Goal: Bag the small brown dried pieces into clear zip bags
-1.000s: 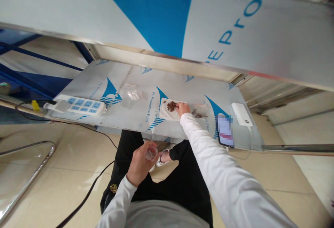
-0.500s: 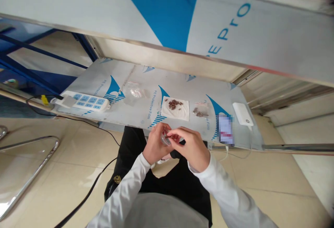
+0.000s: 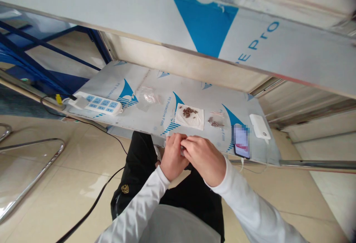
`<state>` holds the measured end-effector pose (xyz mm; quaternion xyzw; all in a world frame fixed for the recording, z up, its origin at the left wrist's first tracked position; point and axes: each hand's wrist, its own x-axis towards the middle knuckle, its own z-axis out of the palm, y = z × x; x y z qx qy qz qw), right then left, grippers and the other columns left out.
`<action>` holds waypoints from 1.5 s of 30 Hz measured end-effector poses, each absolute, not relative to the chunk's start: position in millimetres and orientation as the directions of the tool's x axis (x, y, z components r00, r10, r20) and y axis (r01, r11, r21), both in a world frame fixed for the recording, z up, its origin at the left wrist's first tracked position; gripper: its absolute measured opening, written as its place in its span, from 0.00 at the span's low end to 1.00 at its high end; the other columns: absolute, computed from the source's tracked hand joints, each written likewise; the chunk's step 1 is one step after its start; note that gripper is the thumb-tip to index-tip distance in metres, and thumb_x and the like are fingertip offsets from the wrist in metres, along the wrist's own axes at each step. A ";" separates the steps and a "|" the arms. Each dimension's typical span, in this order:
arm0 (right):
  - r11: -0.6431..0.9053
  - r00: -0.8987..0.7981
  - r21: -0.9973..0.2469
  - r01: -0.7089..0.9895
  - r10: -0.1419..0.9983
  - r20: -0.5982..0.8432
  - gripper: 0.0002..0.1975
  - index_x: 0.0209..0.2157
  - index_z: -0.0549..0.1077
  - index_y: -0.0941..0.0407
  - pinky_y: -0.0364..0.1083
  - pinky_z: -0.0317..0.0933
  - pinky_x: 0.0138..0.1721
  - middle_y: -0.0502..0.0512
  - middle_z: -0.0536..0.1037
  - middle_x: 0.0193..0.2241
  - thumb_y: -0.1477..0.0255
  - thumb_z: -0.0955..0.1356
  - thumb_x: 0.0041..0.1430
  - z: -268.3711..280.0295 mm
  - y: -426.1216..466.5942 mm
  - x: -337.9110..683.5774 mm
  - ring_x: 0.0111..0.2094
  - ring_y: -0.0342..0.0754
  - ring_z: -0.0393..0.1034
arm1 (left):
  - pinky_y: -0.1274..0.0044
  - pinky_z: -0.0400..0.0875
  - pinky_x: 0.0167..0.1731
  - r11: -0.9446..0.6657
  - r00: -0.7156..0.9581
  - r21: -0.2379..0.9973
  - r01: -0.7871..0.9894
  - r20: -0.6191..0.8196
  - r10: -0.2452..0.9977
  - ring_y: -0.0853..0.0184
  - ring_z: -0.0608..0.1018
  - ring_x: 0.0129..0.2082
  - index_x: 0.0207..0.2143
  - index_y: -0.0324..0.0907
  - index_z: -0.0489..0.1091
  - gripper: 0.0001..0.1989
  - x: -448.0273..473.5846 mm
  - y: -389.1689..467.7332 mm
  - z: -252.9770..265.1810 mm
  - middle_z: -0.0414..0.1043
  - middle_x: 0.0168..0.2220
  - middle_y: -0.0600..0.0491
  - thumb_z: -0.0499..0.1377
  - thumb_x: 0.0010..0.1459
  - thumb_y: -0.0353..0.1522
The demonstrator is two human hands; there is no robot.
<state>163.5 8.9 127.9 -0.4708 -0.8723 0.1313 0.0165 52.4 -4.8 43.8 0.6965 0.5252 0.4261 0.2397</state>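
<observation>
My left hand (image 3: 174, 157) and my right hand (image 3: 207, 157) meet in front of the table's near edge, above my lap. Both are closed, fingertips pressed together around a small clear plastic bag, mostly hidden by the fingers. Just beyond them, small brown metallic-looking pieces (image 3: 189, 112) lie heaped on a white cloth or tissue (image 3: 198, 122). To the right of that lies another clear bag (image 3: 217, 119) with similar brown pieces in or on it.
A power strip (image 3: 101, 103) and crumpled clear plastic bags (image 3: 148, 97) lie on the left of the film-covered table (image 3: 144, 122). A phone (image 3: 241, 142) and a white power bank (image 3: 259, 126) with cables are at right. A shelf (image 3: 125, 22) overhangs behind; a metal chair frame (image 3: 33, 183) stands left.
My hands have drawn closer together, and the fingers now cover the clear bag and the brown piece that showed between them. The view has shifted slightly.
</observation>
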 end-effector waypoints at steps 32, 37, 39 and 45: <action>0.166 -0.178 -0.166 0.972 0.982 -0.057 0.13 0.42 0.77 0.59 0.45 0.58 0.49 0.62 0.76 0.44 0.76 0.62 0.60 -53.4 169.4 214.7 0.47 0.51 0.65 | 0.74 0.68 0.36 -0.074 -0.170 0.802 0.592 0.215 0.962 0.65 0.75 0.34 0.35 0.43 0.64 0.10 11.9 -8.0 25.0 0.72 0.31 0.54 0.62 0.51 0.34; 0.119 -0.124 -0.095 0.988 0.991 -0.051 0.14 0.43 0.76 0.58 0.46 0.56 0.48 0.62 0.76 0.44 0.74 0.61 0.62 -48.8 164.7 213.7 0.49 0.52 0.63 | 0.75 0.68 0.36 -0.089 -0.143 0.797 0.598 0.216 0.966 0.66 0.75 0.33 0.34 0.43 0.64 0.10 15.4 -8.6 23.2 0.72 0.31 0.54 0.61 0.51 0.34; 0.117 -0.122 -0.087 0.989 0.991 -0.052 0.14 0.43 0.76 0.57 0.46 0.56 0.48 0.61 0.76 0.45 0.73 0.61 0.62 -47.9 162.7 213.7 0.49 0.52 0.62 | 0.74 0.68 0.36 -0.090 -0.137 0.795 0.599 0.213 0.968 0.66 0.75 0.33 0.34 0.43 0.64 0.09 17.0 -9.3 22.2 0.72 0.30 0.54 0.61 0.51 0.34; 0.067 -0.074 -0.089 0.994 0.994 -0.079 0.13 0.41 0.77 0.56 0.46 0.58 0.44 0.60 0.76 0.44 0.71 0.62 0.62 -47.2 168.6 213.2 0.47 0.52 0.64 | 0.74 0.68 0.35 -0.091 -0.126 0.798 0.596 0.205 0.971 0.65 0.75 0.32 0.34 0.43 0.65 0.10 18.9 -8.4 19.4 0.73 0.31 0.55 0.61 0.51 0.34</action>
